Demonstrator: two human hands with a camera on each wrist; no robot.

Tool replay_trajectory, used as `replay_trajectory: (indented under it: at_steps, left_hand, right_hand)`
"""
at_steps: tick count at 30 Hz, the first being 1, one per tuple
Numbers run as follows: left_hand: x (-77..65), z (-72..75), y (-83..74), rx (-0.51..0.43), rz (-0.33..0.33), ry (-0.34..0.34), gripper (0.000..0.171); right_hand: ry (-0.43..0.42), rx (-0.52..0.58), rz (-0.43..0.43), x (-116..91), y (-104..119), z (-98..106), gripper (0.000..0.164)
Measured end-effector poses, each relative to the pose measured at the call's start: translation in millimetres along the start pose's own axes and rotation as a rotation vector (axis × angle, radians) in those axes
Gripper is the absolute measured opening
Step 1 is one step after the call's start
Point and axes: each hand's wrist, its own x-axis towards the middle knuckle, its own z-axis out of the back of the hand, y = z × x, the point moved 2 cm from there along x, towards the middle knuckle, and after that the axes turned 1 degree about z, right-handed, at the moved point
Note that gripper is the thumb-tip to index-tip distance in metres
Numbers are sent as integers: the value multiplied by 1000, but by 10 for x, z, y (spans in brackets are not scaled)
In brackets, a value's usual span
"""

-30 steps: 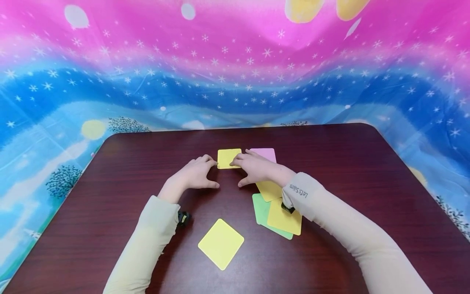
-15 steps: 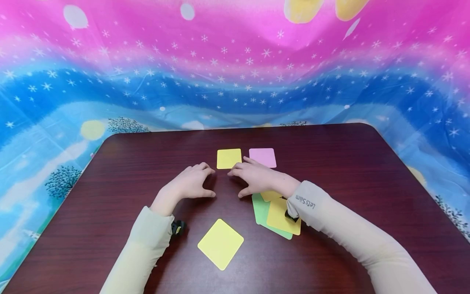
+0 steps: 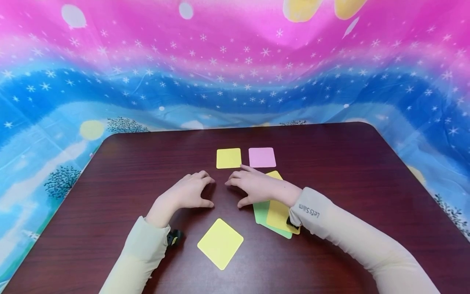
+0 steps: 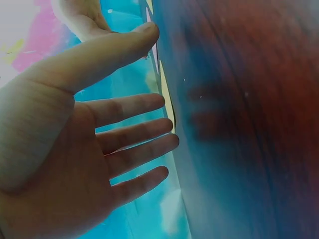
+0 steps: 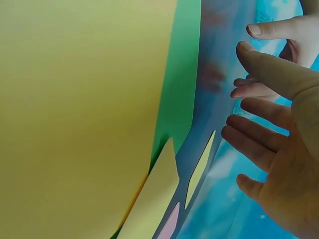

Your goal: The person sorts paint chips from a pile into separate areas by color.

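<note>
My left hand [image 3: 185, 192] holds nothing; its fingers stretch forward and its thumb stands apart, close over the table. Opposite it, my right hand [image 3: 255, 185] is likewise spread and holds nothing, palm facing the left hand in the right wrist view. Just beyond the hands lie a yellow square card [image 3: 228, 158] and a pink square card [image 3: 262, 157], side by side. The right hand and wrist overlap a loose pile with a green card [image 3: 261, 213], a yellow card [image 3: 280, 214] and another yellow card [image 3: 275, 174], partly hidden. Nearer lies a yellow card [image 3: 220, 244], turned like a diamond.
A dark reddish-brown table [image 3: 121, 171] with rounded far corners bears everything. Behind it hangs a pink and blue cloth [image 3: 235, 73] with snowflakes. A small black device [image 3: 174, 237] sits at the left cuff, and another shows partly under the right cuff.
Both hands have drawn back toward the near side, away from the far yellow card, which now shows whole beside the uncovered pink card. The cards stay in place.
</note>
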Motion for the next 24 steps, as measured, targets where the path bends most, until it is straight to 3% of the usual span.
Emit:
replay_trajectory:
  at_steps: [12,24]
  left_hand:
    - [-139,-57,-45,-16,-33,4,63]
    - [-269,-113,-203,-42,-165,60,63]
  right_hand:
    - [-1,-12,3,-97,155,-17,49]
    - [-26,-45,4,-190,373,-45,38]
